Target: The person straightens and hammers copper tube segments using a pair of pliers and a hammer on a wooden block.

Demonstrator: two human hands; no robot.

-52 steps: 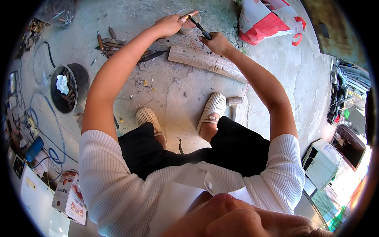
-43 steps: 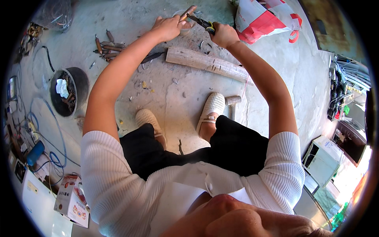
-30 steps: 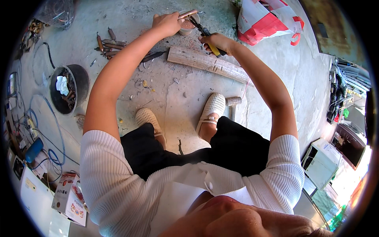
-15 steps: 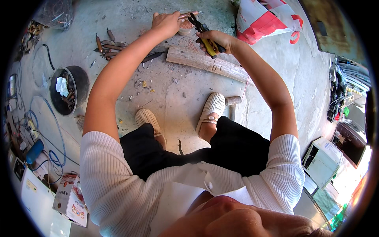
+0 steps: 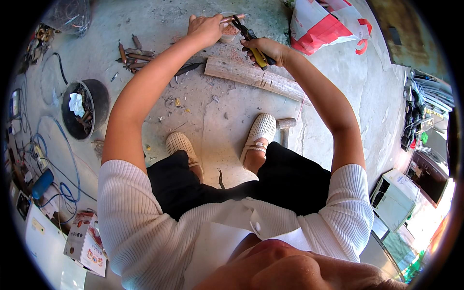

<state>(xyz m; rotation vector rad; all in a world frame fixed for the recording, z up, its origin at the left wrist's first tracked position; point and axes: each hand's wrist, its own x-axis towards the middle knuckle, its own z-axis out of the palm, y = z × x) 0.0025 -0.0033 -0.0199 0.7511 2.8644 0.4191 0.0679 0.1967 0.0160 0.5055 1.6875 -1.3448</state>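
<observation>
Far out in front, my left hand point(image 5: 205, 30) is closed around a copper-coloured tube point(image 5: 233, 18) whose end sticks out to the right. My right hand point(image 5: 270, 48) grips a pair of pliers point(image 5: 258, 55) with yellow and black handles. The dark jaws of the pliers are up against the tube, near its free end; whether they clamp it is too small to tell. Just below the tube stands a small pale tub point(image 5: 226, 39) with reddish copper-coloured bits in it, partly hidden by my left hand.
Several brown tubes point(image 5: 137, 56) lie left of my left forearm, near a black bucket point(image 5: 99, 108) holding more. A wooden plank point(image 5: 241, 74) crosses the floor below my hands. A hammer point(image 5: 285, 124) rests by my right shoe. A red-and-white bag point(image 5: 324, 26) stands at far right.
The pliers have shifted very slightly, and their handles look a little closer together. My left hand and the tube stay almost in place.
</observation>
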